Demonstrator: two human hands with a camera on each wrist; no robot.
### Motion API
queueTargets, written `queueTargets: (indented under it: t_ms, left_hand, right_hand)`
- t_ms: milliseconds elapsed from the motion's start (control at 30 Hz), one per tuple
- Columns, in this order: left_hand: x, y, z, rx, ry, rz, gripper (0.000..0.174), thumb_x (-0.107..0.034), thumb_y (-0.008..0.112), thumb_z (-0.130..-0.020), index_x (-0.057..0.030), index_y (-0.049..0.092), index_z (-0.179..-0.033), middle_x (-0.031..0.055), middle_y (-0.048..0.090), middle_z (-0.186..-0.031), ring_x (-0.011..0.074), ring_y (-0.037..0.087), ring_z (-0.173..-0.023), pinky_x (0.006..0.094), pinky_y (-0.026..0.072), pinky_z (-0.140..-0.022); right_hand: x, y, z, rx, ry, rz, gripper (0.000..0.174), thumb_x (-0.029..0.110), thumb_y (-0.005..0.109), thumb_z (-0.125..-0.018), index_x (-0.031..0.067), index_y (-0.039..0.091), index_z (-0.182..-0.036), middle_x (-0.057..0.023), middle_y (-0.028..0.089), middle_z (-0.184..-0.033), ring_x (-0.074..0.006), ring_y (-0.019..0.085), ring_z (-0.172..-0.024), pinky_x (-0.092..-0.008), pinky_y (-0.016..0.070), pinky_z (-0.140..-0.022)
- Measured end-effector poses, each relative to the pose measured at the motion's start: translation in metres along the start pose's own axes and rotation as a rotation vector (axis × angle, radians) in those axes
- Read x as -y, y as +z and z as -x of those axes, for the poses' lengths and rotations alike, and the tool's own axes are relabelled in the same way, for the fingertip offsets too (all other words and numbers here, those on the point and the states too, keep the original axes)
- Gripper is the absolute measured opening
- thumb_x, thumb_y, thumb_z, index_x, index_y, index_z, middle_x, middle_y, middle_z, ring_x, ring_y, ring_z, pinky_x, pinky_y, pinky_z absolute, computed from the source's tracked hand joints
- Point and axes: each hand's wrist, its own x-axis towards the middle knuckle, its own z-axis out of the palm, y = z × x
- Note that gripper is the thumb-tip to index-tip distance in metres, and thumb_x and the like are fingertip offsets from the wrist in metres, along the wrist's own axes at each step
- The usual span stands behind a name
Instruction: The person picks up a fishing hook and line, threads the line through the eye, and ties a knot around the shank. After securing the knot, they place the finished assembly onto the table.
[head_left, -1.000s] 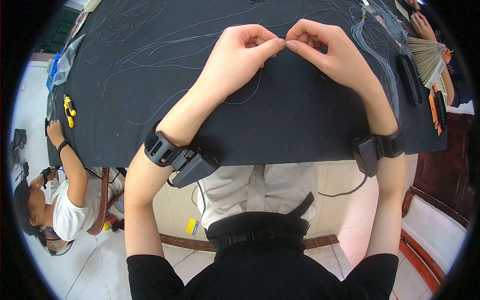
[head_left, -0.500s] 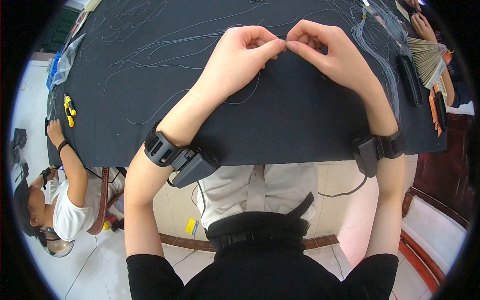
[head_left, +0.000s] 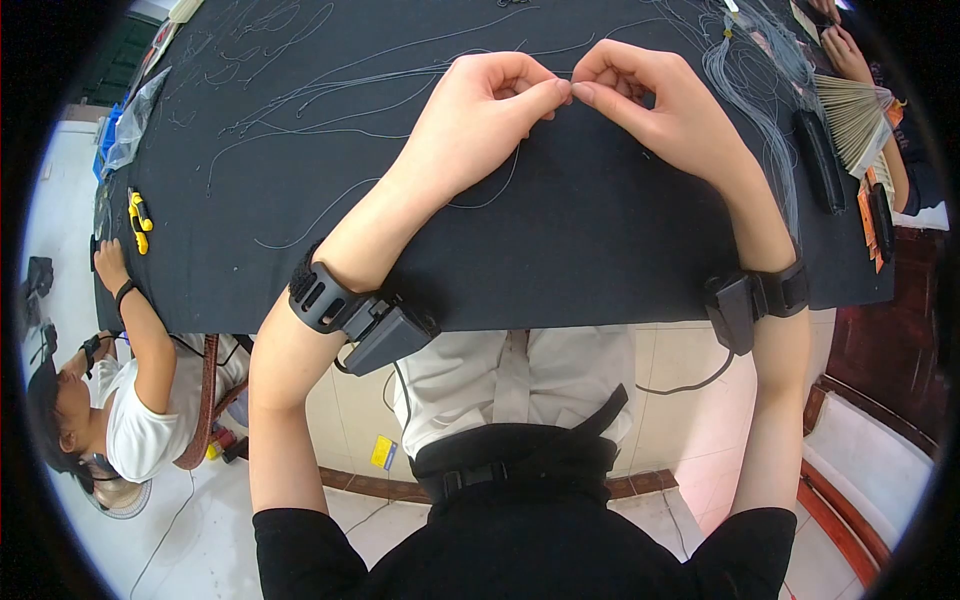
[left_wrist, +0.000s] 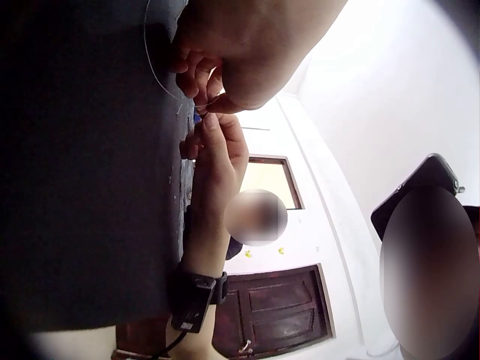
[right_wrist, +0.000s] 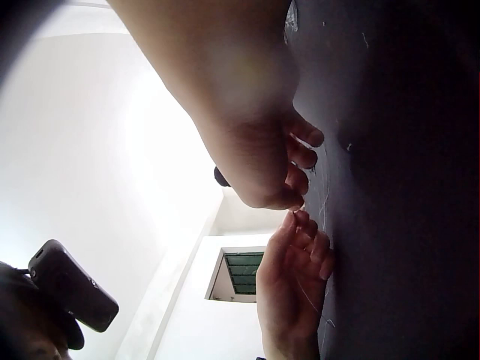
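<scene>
My left hand [head_left: 475,120] and right hand [head_left: 665,105] meet fingertip to fingertip over the black-covered table, thumbs against forefingers. Between them they pinch a thin grey line [left_wrist: 152,69], which hangs from the left hand as a loose loop toward the tabletop. The right hand [left_wrist: 214,161] shows below the left in the left wrist view. In the right wrist view the line crosses the left palm [right_wrist: 289,296]. The tiny spot where the fingertips join is mostly hidden by the thumbs. More grey lines [head_left: 340,88] lie spread behind the left hand.
A thick bundle of grey lines [head_left: 745,100] lies at the right, near a black case [head_left: 820,160] and a fanned stack of pale strips [head_left: 853,120]. Yellow-handled pliers [head_left: 139,222] and a plastic bag [head_left: 135,125] are at the left. Other people sit at both ends.
The hands stay almost in place, fingertips together. The hanging loop of line shifts slightly to the left; the person at the left moves their head a little.
</scene>
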Motion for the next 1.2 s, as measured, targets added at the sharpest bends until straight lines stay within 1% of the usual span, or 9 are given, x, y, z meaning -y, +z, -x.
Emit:
queueTargets:
  t_ms: [133, 233, 600, 800, 1200]
  left_hand:
    - [0.0008, -0.0001, -0.0002, 0.001, 0.001, -0.004, 0.026, -0.025, 0.06, -0.078, 0.0009, 0.064, -0.082, 0.0036, 0.059, -0.065, 0.008, 0.052, -0.059, 0.0219, 0.0421, -0.056]
    - [-0.0028, -0.0013, 0.0018, 0.043, -0.037, -0.038, 0.022, -0.025, 0.056, -0.084, -0.0049, 0.063, -0.091, -0.0019, 0.055, -0.071, 0.0036, 0.045, -0.062, 0.0162, 0.0363, -0.055]
    - [-0.0012, -0.0012, 0.001, 0.047, -0.038, -0.016, 0.022, -0.025, 0.057, -0.084, -0.0053, 0.063, -0.09, -0.0023, 0.054, -0.072, 0.0036, 0.045, -0.062, 0.016, 0.0366, -0.055]
    - [-0.0018, -0.0015, 0.0016, 0.042, -0.037, -0.037, 0.021, -0.025, 0.057, -0.084, -0.0059, 0.062, -0.089, -0.0025, 0.054, -0.071, 0.0039, 0.045, -0.061, 0.0161, 0.036, -0.055]
    - [-0.0023, -0.0017, 0.0017, 0.057, -0.025, -0.056, 0.022, -0.027, 0.056, -0.084, -0.0058, 0.063, -0.089, -0.0019, 0.054, -0.071, 0.0042, 0.045, -0.062, 0.0163, 0.0359, -0.055]
  right_hand:
    - [-0.0004, 0.0, 0.0004, -0.003, -0.011, 0.015, 0.016, 0.015, 0.058, -0.081, -0.0001, 0.058, -0.082, -0.0031, 0.051, -0.057, -0.0078, 0.045, -0.05, -0.0215, 0.0351, -0.047]
    - [0.0003, 0.0, 0.0005, -0.004, -0.014, 0.017, 0.016, 0.015, 0.058, -0.082, -0.0002, 0.058, -0.082, -0.003, 0.05, -0.057, -0.0078, 0.044, -0.051, -0.0215, 0.0351, -0.047]
    - [0.0025, -0.0009, 0.0, 0.02, 0.004, 0.003, 0.016, 0.015, 0.058, -0.082, -0.0008, 0.057, -0.082, -0.0023, 0.048, -0.056, -0.0072, 0.043, -0.051, -0.0217, 0.0347, -0.047]
    - [0.0056, -0.0017, 0.0004, 0.078, 0.031, 0.029, 0.016, 0.015, 0.058, -0.082, -0.0009, 0.057, -0.082, -0.0039, 0.047, -0.056, -0.0089, 0.043, -0.05, -0.023, 0.0348, -0.047]
    - [0.0047, -0.0017, 0.0001, 0.045, 0.015, 0.036, 0.017, 0.015, 0.058, -0.081, -0.0011, 0.057, -0.081, -0.0056, 0.049, -0.057, -0.0107, 0.044, -0.05, -0.0235, 0.0355, -0.047]
